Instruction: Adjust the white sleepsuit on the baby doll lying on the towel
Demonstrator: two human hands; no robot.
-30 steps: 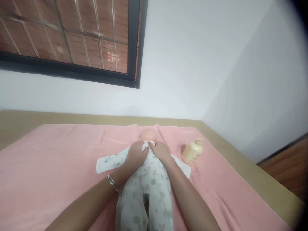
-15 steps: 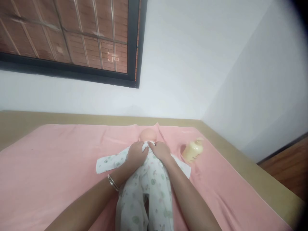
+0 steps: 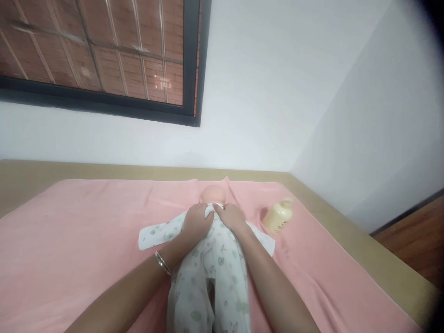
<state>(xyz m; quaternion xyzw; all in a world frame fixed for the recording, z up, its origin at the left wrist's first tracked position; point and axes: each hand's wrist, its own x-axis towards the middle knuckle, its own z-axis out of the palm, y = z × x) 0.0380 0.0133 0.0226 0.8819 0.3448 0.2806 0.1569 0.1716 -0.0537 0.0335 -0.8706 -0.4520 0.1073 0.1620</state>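
Note:
A baby doll, of which the rounded head (image 3: 212,194) shows, lies on a pink blanket with its head toward the wall. White baby clothes (image 3: 222,263) with a green print cover its body, the sleeves spread to both sides and the two legs toward me. At the neckline, my left hand (image 3: 197,223) is closed on the cloth, thumb and fingers pinching it. My right hand (image 3: 233,217) grips the same neckline just to the right, its thumb close to the left one. The doll's front beneath my hands is hidden.
The pink blanket (image 3: 86,249) is spread over a tan surface (image 3: 333,231). A cream bottle (image 3: 278,216) lies tilted right of the doll's sleeve. White walls (image 3: 256,92) rise behind and at the right. A dark-framed window (image 3: 190,60) is at the upper left.

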